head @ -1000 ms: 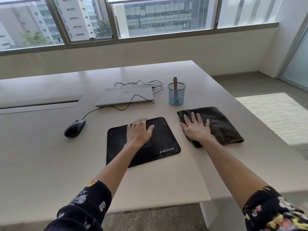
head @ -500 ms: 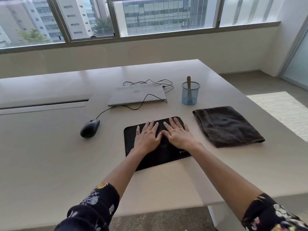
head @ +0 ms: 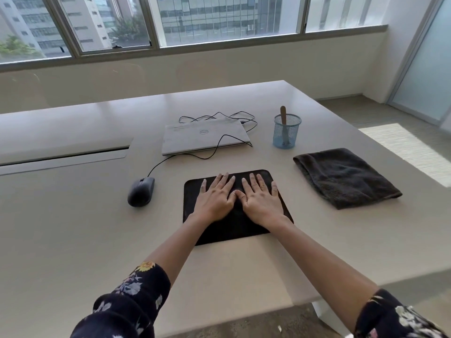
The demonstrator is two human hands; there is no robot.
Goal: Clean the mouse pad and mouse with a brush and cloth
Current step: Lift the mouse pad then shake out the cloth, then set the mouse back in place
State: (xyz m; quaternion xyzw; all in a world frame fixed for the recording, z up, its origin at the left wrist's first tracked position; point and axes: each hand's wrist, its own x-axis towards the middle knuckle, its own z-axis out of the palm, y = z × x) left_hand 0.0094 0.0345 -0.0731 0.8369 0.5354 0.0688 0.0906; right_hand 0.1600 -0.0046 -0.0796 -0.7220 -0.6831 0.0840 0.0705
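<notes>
A black mouse pad [head: 234,228] lies on the beige table. My left hand [head: 216,198] and my right hand [head: 261,201] rest flat on it side by side, fingers spread, thumbs touching, holding nothing. A dark wired mouse [head: 141,192] sits on the table to the left of the pad. A folded dark brown cloth [head: 346,178] lies to the right of the pad. A brush with a wooden handle [head: 283,115] stands in a blue mesh cup [head: 286,132] behind the cloth.
A shut silver laptop [head: 205,135] lies behind the pad, with the mouse's black cable [head: 219,142] looped over and behind it. A long cable slot [head: 63,159] runs along the table at the left. The table's [head: 73,240] right edge drops to the floor.
My right hand has left the cloth and come onto the mouse pad beside my left hand. Both hands have flattened and spread on the pad. The view has shifted left.
</notes>
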